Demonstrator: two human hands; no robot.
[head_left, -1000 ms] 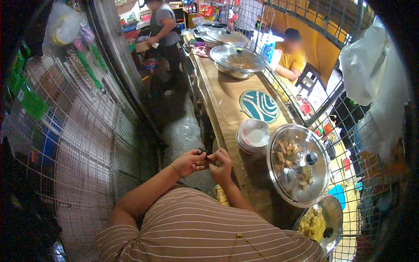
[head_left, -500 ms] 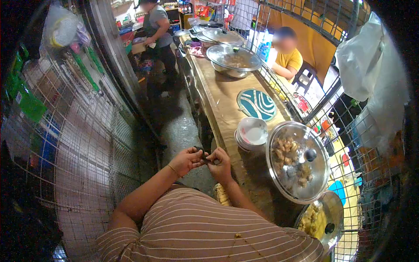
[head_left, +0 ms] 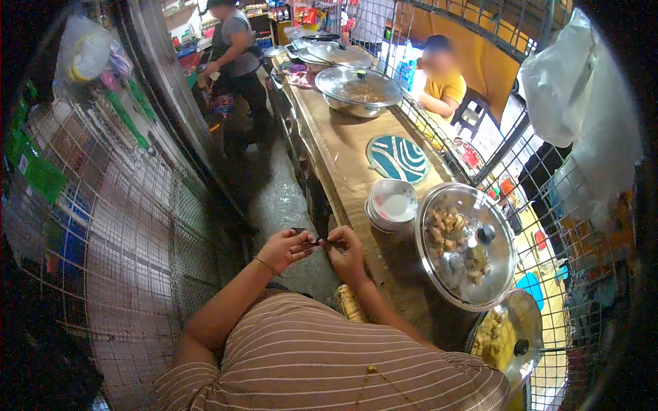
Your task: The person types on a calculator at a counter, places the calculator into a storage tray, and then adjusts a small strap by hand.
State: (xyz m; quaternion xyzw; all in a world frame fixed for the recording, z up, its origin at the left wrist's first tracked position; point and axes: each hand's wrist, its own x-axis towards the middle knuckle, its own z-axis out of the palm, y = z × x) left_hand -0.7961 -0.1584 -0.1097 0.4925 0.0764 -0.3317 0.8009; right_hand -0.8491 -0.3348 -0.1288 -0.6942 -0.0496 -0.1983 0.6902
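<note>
A small dark object (head_left: 317,242) spans the gap between my two hands, in front of my striped shirt; what it is I cannot make out. My left hand (head_left: 282,251) pinches its left end, with the other fingers loosely curled. My right hand (head_left: 346,254) is closed at its right end, beside the table edge. To the right stand stacked white bowls (head_left: 393,203) and a clear-lidded pan of browned food (head_left: 467,245). Behind the bowls lies a round teal and white mat (head_left: 398,158).
A lidded pan of yellow food (head_left: 504,337) stands at the lower right. More lidded pots (head_left: 359,88) line the far table. Wire mesh rises on both sides. One person (head_left: 236,48) stands in the aisle; another (head_left: 444,85) sits beyond the mesh.
My hands have moved slightly apart, and more of the dark object shows between them. The view has shifted a little. The person in the aisle has lowered an arm.
</note>
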